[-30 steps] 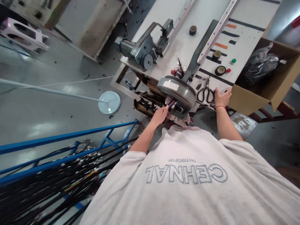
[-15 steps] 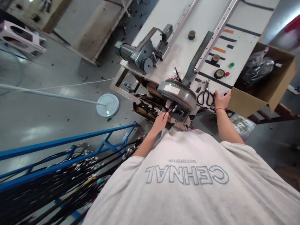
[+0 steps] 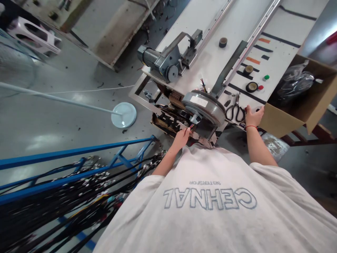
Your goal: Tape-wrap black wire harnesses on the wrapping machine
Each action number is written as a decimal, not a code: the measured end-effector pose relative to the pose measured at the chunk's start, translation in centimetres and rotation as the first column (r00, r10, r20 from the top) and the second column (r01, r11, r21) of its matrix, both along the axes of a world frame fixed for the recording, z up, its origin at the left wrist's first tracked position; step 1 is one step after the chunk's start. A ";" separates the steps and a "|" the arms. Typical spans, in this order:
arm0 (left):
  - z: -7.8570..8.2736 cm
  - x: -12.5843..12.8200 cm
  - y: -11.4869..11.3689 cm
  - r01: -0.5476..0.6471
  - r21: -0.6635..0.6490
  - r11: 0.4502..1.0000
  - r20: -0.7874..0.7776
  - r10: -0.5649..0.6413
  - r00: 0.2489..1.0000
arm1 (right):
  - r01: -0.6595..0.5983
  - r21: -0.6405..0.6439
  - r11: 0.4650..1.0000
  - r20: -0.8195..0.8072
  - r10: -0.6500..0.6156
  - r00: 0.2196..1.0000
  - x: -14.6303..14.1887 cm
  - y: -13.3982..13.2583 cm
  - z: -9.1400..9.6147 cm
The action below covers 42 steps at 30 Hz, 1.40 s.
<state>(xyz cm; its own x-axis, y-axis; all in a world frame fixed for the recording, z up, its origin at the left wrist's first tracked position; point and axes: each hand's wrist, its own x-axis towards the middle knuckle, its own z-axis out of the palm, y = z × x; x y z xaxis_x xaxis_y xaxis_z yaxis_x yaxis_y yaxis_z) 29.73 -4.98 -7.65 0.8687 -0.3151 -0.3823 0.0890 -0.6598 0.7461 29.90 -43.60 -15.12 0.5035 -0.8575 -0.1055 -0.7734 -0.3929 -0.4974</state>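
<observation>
My left hand (image 3: 182,137) is closed in a pinch on thin coloured wires (image 3: 192,126) at the near side of a round grey metal drum (image 3: 204,107). A pale connector-like piece (image 3: 195,118) shows just above those wires. My right hand (image 3: 254,116) lies at the near edge of the white workbench (image 3: 210,59), fingers spread. A small dark thing shows between its fingers, too small to name. Just left of that hand lie black-handled scissors (image 3: 235,111). Black tape rolls (image 3: 252,86), a green button (image 3: 266,77) and a red button (image 3: 260,87) are farther up the bench.
A motor with a pulley (image 3: 160,63) is mounted at the bench's left. An open cardboard box (image 3: 281,121) holding plastic-wrapped goods stands at the right. A blue rack (image 3: 79,153) with many black cables (image 3: 86,196) is at lower left, a round-based pole (image 3: 123,115) beyond it.
The view has shifted, so the bench appears a little farther right and lower. My left hand keeps its pinch on the wires, and the pale piece above them shows more clearly.
</observation>
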 end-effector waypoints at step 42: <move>-0.9 -2.0 -0.8 -0.105 -0.083 0.991 -0.021 0.104 0.994 | 0.015 0.001 1.000 0.155 -0.015 0.988 0.1 -0.5 -1.4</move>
